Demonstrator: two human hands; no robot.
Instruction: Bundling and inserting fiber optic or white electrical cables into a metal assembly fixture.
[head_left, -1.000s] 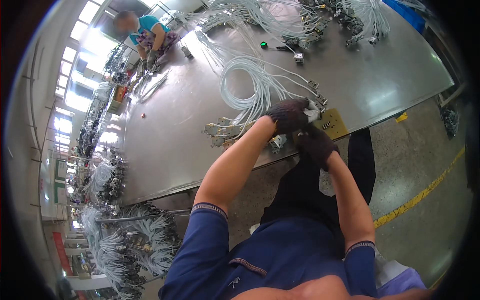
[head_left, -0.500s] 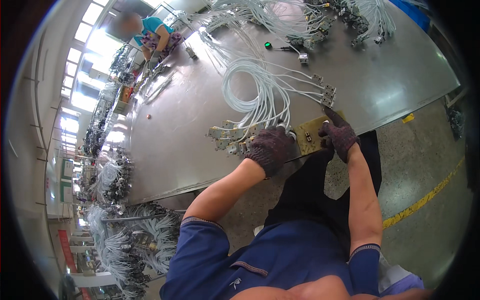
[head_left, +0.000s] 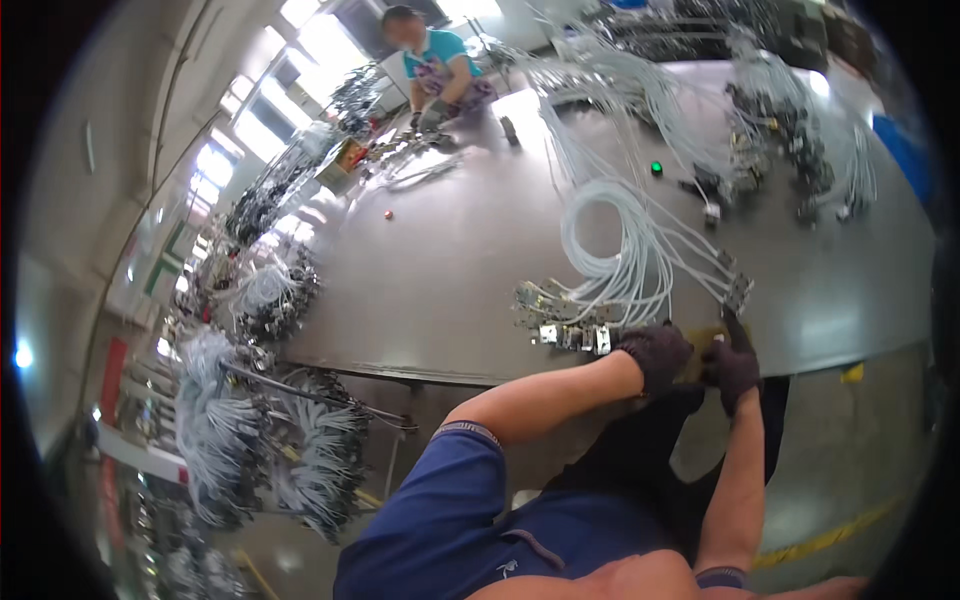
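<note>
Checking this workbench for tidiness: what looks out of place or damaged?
Nothing stands out. The white cable coil lies flat on the grey table, connectors grouped near its edge, beside the gloved left hand and right hand.

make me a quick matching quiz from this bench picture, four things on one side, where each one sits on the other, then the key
Things:
1. coil of white cables
2. small green round part
3. yellowish flat piece
4. row of metal connectors

Places:
A. between the gloved left hand and right hand, at the near table edge
B. middle of the grey table, its leads running right
C. farther back, beyond the coil
D. just left of the left hand, near the table edge

Pairs: 1-B, 2-C, 3-A, 4-D
</note>
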